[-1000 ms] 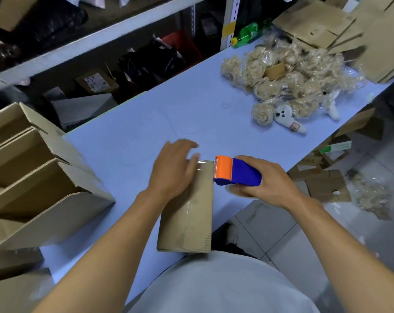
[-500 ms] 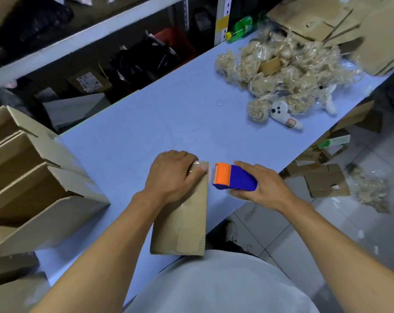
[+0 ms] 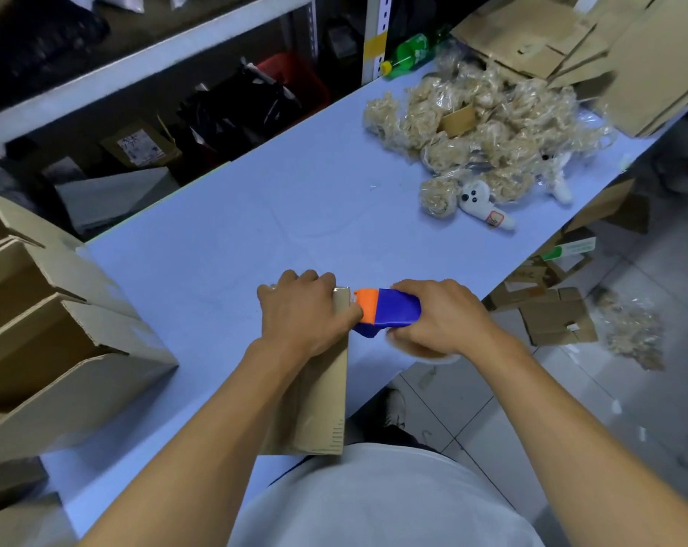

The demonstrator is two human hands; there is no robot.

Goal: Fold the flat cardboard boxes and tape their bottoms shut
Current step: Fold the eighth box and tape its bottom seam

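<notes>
Here, at the table's (image 3: 224, 230) near edge, the left hand (image 3: 301, 311) curls over the box's (image 3: 315, 396) far end while the right hand (image 3: 439, 317) grips a tape dispenser (image 3: 387, 309) beside it.

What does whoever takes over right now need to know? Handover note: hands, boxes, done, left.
Left hand: curled over the far end of the cardboard box lying at the near edge of the blue table, pinning it down.
Right hand: grips the blue-and-orange tape dispenser, its orange end against the box's far end by the left thumb.
Done: clear tape appears to run along the box's top face; folded open boxes are stacked at left.
Left: cut or tear the tape at the far end, press it flat, then fold and tape the flat cardboard piled at far right.
</notes>
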